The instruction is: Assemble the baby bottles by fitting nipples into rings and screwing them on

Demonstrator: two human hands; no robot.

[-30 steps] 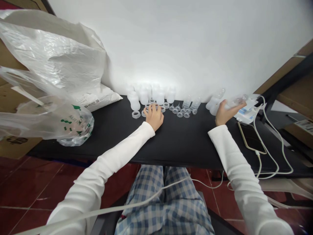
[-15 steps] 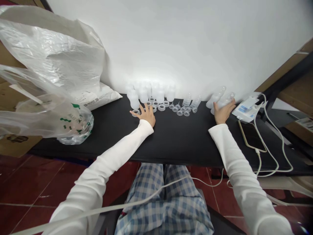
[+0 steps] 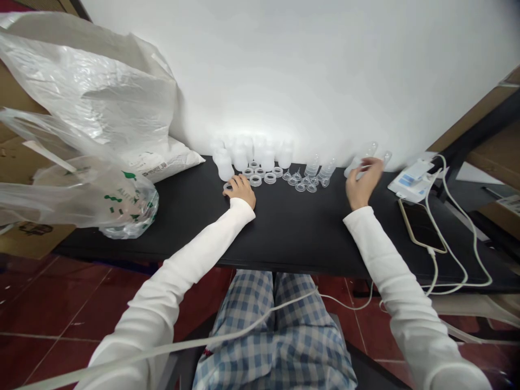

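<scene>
My left hand (image 3: 242, 192) is closed over a translucent bottle collar ring (image 3: 227, 186) on the black table, fingertips at its edge. Just beyond it stands a frosted baby bottle (image 3: 224, 166), with several more bottles (image 3: 267, 157) behind. Several collar rings (image 3: 270, 178) lie beside this hand. To their right are several clear silicone teats (image 3: 300, 187) and two stacks of clear bottle caps (image 3: 312, 165). My right hand (image 3: 364, 183) is raised with its fingers apart, holding nothing visible. It partly hides two bottles with clear domed tops (image 3: 371, 149) by the wall.
A large white plastic bag (image 3: 122, 92) and a clear printed bag (image 3: 125, 203) stand at the left. On the right lie a power strip (image 3: 412, 181), a charging phone (image 3: 422, 226) and looping white cables (image 3: 467, 216). One cable crosses my lap.
My right hand has let go of the domed bottle and drawn back slightly left. The spread fingers of my left hand have closed onto the collar ring.
</scene>
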